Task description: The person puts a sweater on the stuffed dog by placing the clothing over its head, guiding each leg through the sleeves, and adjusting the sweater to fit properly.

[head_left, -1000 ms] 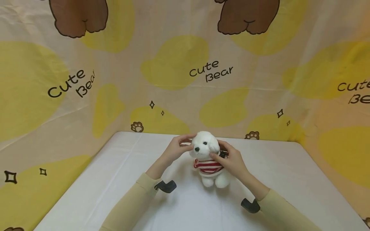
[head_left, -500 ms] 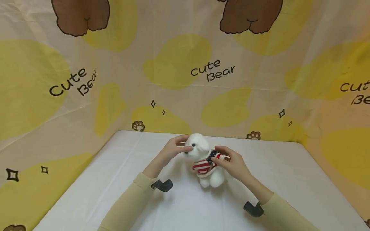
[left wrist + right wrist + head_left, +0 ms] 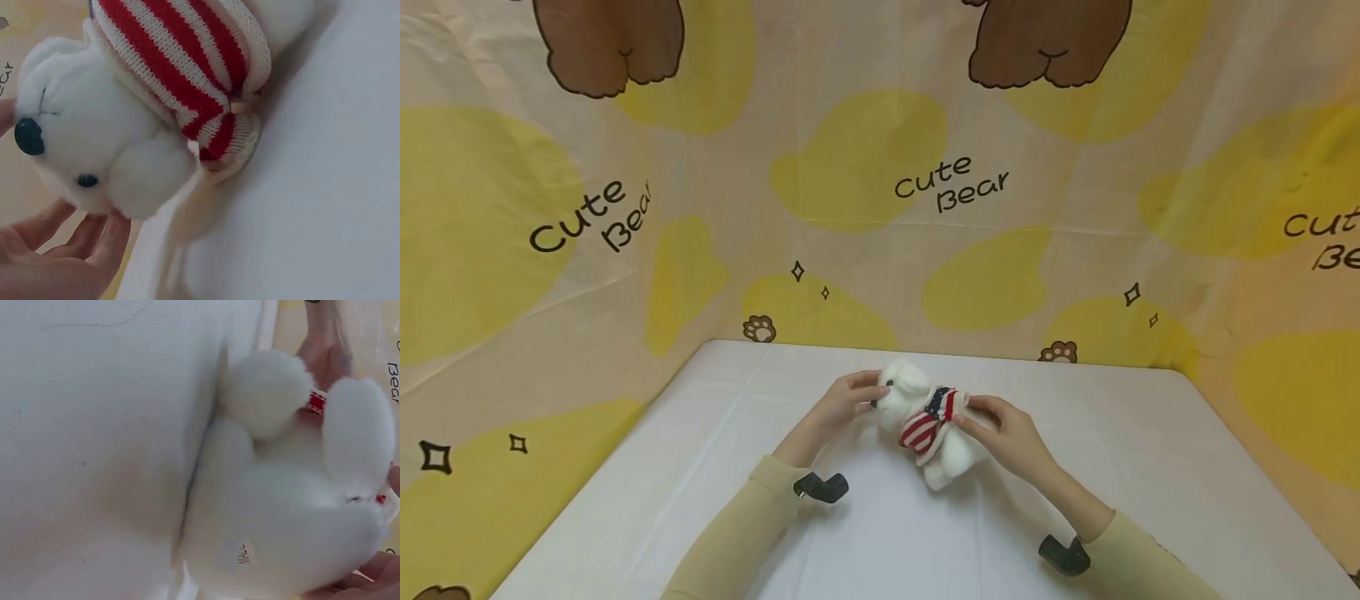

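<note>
A white plush dog in a red-and-white striped sweater with a blue starred patch lies tilted on the white table, its head to the left. My left hand holds its head at the muzzle. In the left wrist view the left hand's fingers curl under the plush dog's face. My right hand grips the dog's back and body. The right wrist view shows the plush dog's white legs and rump close up, resting on the cloth.
A yellow and cream "Cute Bear" fabric backdrop closes in the table at the back and on both sides. Black wrist camera mounts sit on both beige sleeves. Bare white tablecloth lies around the toy.
The plush dog stood upright facing me; both hands have turned and tipped it over to the left, so it now leans low over the table.
</note>
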The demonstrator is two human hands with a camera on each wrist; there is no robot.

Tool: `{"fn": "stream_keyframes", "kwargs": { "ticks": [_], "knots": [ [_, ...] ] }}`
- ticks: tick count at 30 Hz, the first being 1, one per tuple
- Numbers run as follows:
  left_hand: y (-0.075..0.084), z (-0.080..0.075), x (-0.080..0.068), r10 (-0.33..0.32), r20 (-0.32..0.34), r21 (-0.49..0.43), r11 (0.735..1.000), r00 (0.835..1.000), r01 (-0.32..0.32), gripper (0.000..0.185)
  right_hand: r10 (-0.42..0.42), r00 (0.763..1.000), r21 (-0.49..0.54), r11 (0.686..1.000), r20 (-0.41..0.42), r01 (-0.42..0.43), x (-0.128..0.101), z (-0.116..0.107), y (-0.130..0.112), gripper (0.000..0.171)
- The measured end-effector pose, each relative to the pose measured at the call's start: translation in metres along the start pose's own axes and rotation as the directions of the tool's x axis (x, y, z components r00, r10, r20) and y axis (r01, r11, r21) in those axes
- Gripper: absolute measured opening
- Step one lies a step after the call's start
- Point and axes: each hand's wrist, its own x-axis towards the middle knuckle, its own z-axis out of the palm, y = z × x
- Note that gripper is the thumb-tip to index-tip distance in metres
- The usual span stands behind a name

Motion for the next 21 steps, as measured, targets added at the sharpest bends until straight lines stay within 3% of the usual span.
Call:
{"fn": "stream_keyframes", "kwargs": {
  "ticks": [6,13,21],
  "knots": [
    [-0.015,0.005,0.004,-0.097,0.024,-0.071,0.993,0.995,0.099,0.049,-0.005,1.000,-0.048,0.999,0.022,0.006,-0.002,-0.004,0.002,0.045],
    [-0.019,0.009,0.006,-0.109,-0.007,-0.094,0.990,0.994,0.108,0.047,-0.007,0.997,-0.079,0.997,0.081,0.013,0.001,-0.009,0.001,0.043],
    [-0.017,0.012,0.009,-0.107,0.023,-0.068,0.992,0.994,0.109,0.050,0.018,0.994,-0.100,0.995,0.108,-0.007,0.006,-0.013,-0.001,0.041]
  ]
}}
